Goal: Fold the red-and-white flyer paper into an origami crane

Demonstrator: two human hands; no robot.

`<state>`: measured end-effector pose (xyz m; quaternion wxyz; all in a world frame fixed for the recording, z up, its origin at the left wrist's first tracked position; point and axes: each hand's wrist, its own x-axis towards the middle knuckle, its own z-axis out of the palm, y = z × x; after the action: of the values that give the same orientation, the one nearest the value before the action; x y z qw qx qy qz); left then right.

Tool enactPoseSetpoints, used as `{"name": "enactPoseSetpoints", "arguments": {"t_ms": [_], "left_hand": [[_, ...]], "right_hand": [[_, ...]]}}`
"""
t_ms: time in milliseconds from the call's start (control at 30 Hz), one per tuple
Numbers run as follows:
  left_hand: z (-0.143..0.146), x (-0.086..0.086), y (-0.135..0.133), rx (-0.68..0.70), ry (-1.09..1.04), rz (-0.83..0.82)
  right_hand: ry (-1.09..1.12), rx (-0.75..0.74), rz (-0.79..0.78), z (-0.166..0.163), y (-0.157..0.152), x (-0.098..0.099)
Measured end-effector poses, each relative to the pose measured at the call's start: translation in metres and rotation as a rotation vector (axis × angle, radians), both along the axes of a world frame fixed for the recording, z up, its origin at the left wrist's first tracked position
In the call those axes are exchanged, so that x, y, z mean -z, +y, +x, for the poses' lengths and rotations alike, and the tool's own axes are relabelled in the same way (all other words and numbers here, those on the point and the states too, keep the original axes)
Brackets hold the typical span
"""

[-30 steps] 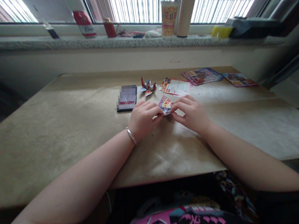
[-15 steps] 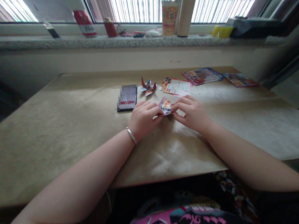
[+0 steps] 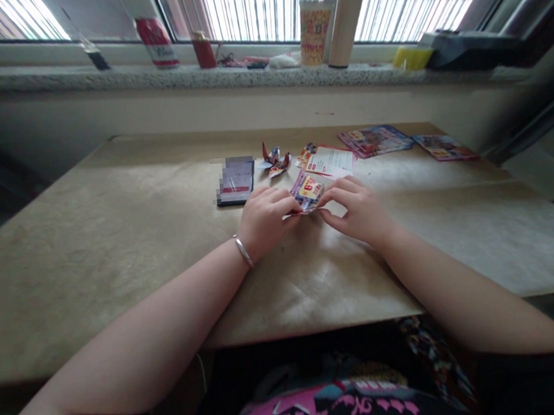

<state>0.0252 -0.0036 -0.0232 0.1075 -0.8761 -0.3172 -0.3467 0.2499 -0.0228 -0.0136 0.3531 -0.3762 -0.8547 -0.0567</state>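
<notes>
At mid-table, nearer than the loose papers: small folded piece of glossy printed paper, purple, blue and pink, with a yellow patch and red figures. Held low over the smooth tan table; contact with the surface impossible to tell.

Grasped at its near left edge by the left hand, fingers on top, thumb below. Around that wrist, a silver metal bangle. Pinched at its near right corner by the right hand, between thumb and forefinger.

Just beyond the left hand: flat black-edged rectangular phone, screen lit, partly pixelated. Right of the phone, apart from it: dark-red-and-white folded paper figure, points sticking up. Beyond the right hand: white printed sheet with a red border, lying flat. Farther right, toward the back edge: spread stack of multicoloured glossy leaflets, then a smaller purple-and-red leaflet pile close beside it.

On the speckled grey stone windowsill, left to right: red-and-white drinks can, red cylindrical container, yellow-and-pink patterned cup, tall beige cylinder next to the cup, bright yellow block. Outside the glass, a railing of upright bars.
</notes>
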Motion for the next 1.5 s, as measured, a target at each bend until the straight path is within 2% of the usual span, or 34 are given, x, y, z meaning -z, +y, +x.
{"name": "enactPoseSetpoints", "arguments": {"t_ms": [267,467,600,667,833,1033,1200,1367,1500], "left_hand": [[0.0,0.0,0.001,0.012,0.001,-0.071],[-0.002,0.006,0.008,0.029,-0.177,-0.165],[-0.004,0.01,0.012,0.036,-0.27,-0.2],[-0.004,0.01,0.012,0.024,-0.293,-0.197],[-0.004,0.008,0.01,0.017,-0.302,-0.165],[-0.003,0.009,0.009,0.02,-0.239,-0.158],[-0.002,0.01,0.007,0.055,-0.25,-0.257],[-0.004,0.009,0.005,0.034,-0.251,-0.336],[-0.004,0.012,0.006,0.039,-0.324,-0.347]], "right_hand": [[-0.072,0.053,0.032,-0.002,-0.001,-0.001],[-0.027,0.083,0.054,0.004,0.003,-0.002],[-0.02,0.001,-0.057,0.006,0.005,-0.002],[0.079,-0.002,-0.153,0.007,0.005,-0.001],[0.421,0.216,-0.389,0.014,0.011,0.008],[0.457,0.23,-0.51,0.017,0.019,0.012],[0.448,0.253,-0.557,0.015,0.019,0.01],[0.524,0.225,-0.625,0.017,0.02,0.01],[0.547,0.209,-0.65,0.017,0.019,0.009]]}}
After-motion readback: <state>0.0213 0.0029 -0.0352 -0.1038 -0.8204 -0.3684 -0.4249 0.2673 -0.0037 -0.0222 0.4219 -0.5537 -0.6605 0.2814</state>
